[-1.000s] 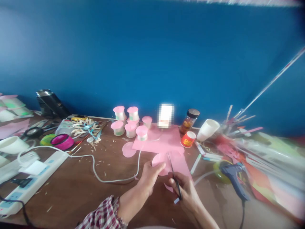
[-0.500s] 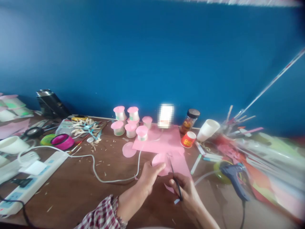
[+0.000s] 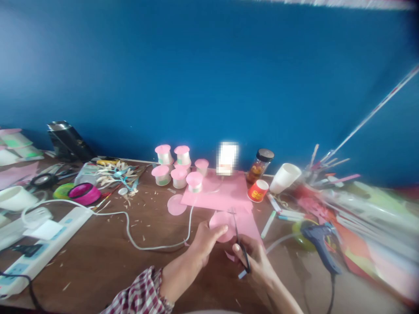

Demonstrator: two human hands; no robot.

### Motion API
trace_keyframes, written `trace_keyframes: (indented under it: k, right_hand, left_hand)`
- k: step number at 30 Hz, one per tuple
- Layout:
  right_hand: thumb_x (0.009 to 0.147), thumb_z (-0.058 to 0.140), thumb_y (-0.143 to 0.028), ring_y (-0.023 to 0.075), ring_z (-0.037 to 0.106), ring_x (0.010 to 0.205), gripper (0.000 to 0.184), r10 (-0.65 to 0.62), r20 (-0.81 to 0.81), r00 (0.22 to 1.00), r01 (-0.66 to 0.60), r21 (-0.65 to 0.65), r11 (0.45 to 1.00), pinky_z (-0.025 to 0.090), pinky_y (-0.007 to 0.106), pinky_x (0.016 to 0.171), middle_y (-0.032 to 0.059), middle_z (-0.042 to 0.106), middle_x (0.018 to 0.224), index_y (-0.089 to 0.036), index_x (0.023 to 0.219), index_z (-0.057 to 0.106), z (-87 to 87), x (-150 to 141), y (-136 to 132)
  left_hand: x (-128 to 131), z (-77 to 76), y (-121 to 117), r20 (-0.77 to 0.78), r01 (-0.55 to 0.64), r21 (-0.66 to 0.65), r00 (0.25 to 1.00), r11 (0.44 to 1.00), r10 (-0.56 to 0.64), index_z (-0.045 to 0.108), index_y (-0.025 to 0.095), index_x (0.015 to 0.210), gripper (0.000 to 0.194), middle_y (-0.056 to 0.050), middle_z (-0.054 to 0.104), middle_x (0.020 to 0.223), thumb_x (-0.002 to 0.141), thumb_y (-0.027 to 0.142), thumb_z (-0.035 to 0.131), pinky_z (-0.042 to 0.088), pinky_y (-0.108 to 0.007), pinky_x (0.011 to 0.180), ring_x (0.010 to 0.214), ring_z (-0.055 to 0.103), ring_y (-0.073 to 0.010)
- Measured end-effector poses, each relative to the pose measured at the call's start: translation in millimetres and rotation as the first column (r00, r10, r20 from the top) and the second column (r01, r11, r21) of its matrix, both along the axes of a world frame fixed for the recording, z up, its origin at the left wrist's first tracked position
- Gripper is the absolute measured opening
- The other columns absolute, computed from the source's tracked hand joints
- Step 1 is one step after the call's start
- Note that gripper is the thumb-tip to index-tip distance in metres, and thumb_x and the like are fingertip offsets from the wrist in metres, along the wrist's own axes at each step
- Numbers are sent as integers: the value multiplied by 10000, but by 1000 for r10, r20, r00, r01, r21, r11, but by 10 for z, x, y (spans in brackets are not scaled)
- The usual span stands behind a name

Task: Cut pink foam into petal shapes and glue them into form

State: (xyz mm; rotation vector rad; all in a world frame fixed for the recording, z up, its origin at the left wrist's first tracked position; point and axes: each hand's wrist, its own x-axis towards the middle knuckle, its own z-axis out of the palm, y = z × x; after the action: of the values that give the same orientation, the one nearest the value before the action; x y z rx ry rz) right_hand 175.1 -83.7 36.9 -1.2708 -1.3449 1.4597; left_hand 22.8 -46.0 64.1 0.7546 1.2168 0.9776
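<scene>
My left hand [image 3: 207, 244] pinches a piece of pink paper [image 3: 221, 222] with a rounded edge, its thumb lying on top. In my right hand [image 3: 255, 257] is a pair of dark-handled scissors [image 3: 236, 223], fingers wrapped round the handles. The blades point away from me and lie at the right edge of the pink paper. Beneath and behind the hands are larger pink sheets [image 3: 218, 189]. A cut pink paper circle [image 3: 176, 205] lies flat on the table to the left. A pink scrap hangs just left of my right hand.
Several paper cups topped with pink discs [image 3: 179, 176] stand at the back. Right of them are a lidded jar [image 3: 261, 163], a red cup [image 3: 258, 191], a white cup [image 3: 285, 178] and a glue gun [image 3: 322, 244]. A white cable [image 3: 157, 248] runs left towards a power strip [image 3: 49, 248].
My hands keep nearly the same place. The pink paper has turned slightly between the left fingers, and the scissors have shifted a little at its edge.
</scene>
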Motion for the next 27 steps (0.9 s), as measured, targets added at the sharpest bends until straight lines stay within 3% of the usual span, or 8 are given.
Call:
trace_keyframes:
  k: [8,19,27]
  right_hand:
    - [807,592,-562,107,458,505,450,12,15,1000,-13,56,998,355,200,453,-6,513,558,-112,810,610,46,-8,9]
    - [781,618,-562,81,368,490,441,-19,-3,1000,20,37,999,357,199,458,-30,452,564,-123,755,604,104,-29,7]
    - [775,629,-555,87,385,489,431,-23,26,999,21,63,998,380,205,461,-24,456,555,-126,733,614,143,-1,4]
  left_hand:
    - [-39,-56,16,47,47,27,998,999,-49,718,77,857,252,-129,730,765,680,255,702,525,-331,670,696,674,-245]
    - [6,89,-2,1,-24,-4,1000,1000,24,715,77,782,185,-113,725,702,655,211,697,517,-304,620,668,668,-234]
    - [-20,60,19,41,-3,-12,999,1000,3,721,69,806,227,-126,730,739,634,217,716,517,-319,658,711,674,-250]
